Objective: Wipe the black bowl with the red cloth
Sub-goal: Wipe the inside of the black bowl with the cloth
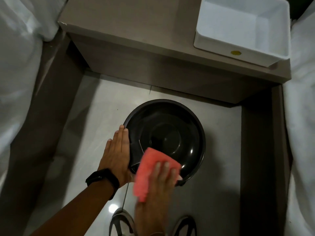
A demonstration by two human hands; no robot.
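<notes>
Your right hand (162, 176) presses the red cloth (151, 169) flat under spread fingers, palm down, against the near rim of the black bowl (170, 133); this is a flat press and not a pinch. Your left hand (117, 150) lies open, fingers straight and together, with its edge against the outside of the bowl's rim at about 9 o'clock, steadying it without closing around it.

The bowl is round, wide and shallow, with a glossy black surface that shows small highlights and a raised circular ring in its base. It sits on the pale, polished floor tiles (95, 116), at the centre of the view. The cloth looks soft and napped, folded to a rough rectangle, and covers the rim from about 6 to 7 o'clock; motion blur leaves its lower edge unclear.

A black band (102, 180) circles your left wrist. At 12 o'clock stands a matte grey-brown cabinet (136, 40), and on its top, at 1 o'clock, a white rectangular tub (243, 29) with smooth walls and a yellow round sticker (235, 52). White bedding (18, 65) lies at 9 o'clock.
</notes>
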